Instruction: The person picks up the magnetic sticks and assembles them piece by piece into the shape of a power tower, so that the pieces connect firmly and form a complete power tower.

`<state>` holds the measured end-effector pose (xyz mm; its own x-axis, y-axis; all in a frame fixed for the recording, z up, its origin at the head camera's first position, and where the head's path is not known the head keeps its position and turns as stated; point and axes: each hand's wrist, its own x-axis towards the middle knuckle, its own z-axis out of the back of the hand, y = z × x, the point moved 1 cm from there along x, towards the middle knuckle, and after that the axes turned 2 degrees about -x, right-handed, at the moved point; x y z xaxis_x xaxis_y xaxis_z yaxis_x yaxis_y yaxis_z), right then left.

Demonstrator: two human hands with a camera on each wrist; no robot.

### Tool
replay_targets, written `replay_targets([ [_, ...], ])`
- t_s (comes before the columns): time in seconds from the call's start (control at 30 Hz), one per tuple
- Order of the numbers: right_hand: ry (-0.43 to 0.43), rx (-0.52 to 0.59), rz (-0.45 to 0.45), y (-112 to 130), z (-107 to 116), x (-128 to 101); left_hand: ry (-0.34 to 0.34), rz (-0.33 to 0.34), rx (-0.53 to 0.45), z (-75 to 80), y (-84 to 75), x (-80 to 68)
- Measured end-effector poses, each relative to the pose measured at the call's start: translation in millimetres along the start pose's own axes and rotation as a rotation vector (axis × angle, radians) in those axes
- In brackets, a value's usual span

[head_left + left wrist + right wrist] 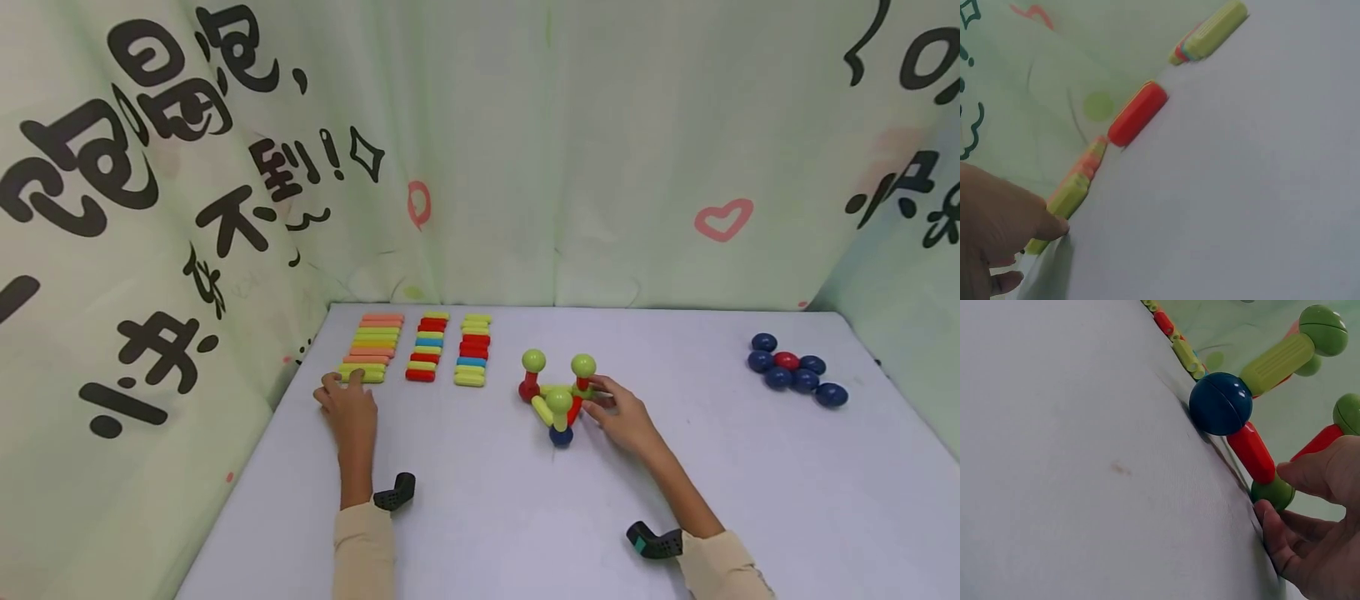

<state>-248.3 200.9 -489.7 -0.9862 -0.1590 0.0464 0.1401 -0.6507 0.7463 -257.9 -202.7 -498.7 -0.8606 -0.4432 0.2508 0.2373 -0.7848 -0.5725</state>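
Head view: your ball-and-rod frame (559, 402) stands mid-desk (487, 508), topped by three green balls.
Right hand (624, 421): your fingers are clamped on its green corner ball (1274, 492), beside a red rod (1252, 453).
Left hand (350, 417): your fingers touch the nearest yellow-green rod (373, 377) of the leftmost row; whether they pinch it, you cannot tell.
Other rods (471, 351): two rows, left of the frame.
Blue balls (806, 381): grouped around one red ball (786, 361), far right.

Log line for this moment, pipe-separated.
left hand: touching yellow-green rod | right hand: holding green ball of ball-rod structure | far right: blue balls, red ball
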Motion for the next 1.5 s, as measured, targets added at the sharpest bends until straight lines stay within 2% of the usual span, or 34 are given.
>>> replay_targets([
  [0.1,0.010,0.010,0.009,-1.8,1.1,0.9,0.007,-0.001,0.032,1.5,6.7,1.3],
  [0.27,0.025,0.109,-0.001,-6.3,-0.8,3.5,0.009,-0.035,0.059,0.6,15.7,4.9],
  [0.4,-0.017,0.151,0.010,-7.8,-4.6,4.3,0.051,-0.045,0.107,4.0,20.1,6.2],
  [0.57,-0.065,0.120,0.055,-6.6,-10.1,5.4,0.107,-0.050,0.118,12.1,20.6,6.8],
  [0.63,-0.072,0.097,0.081,-5.5,-12.6,5.9,0.112,-0.050,0.069,16.5,14.5,8.2],
  [0.67,-0.077,0.084,0.090,-4.3,-13.8,5.9,0.112,-0.051,0.015,18.7,9.3,8.8],
  [0.77,-0.080,0.048,0.121,-1.6,-16.8,5.5,0.111,-0.089,-0.236,21.7,-13.0,10.4],
  [0.83,-0.074,0.027,0.140,0.1,-18.9,4.7,0.142,-0.130,-0.412,18.4,-31.8,8.6],
  [0.93,-0.046,0.008,0.177,3.5,-21.2,4.5,0.264,-0.148,-0.623,6.4,-59.1,0.4],
  [1.1,0.061,0.016,0.242,9.2,-26.2,1.7,0.572,-0.067,-0.820,-21.2,-89.5,-20.2],
  [1.2,0.109,0.021,0.271,11.4,-28.6,-0.4,0.736,-0.057,-0.834,-34.2,-98.1,-30.7],
  [1.3,0.123,0.024,0.279,12.8,-29.5,-1.4,0.854,-0.084,-0.794,-44.0,-102.2,-37.2],
  [1.4,0.128,0.033,0.270,14.1,-28.7,-1.9,0.938,-0.111,-0.753,-51.0,-104.8,-40.6],
  [1.5,0.130,0.051,0.272,15.3,-27.0,-2.0,0.993,-0.111,-0.743,-55.4,-107.2,-42.7],
])
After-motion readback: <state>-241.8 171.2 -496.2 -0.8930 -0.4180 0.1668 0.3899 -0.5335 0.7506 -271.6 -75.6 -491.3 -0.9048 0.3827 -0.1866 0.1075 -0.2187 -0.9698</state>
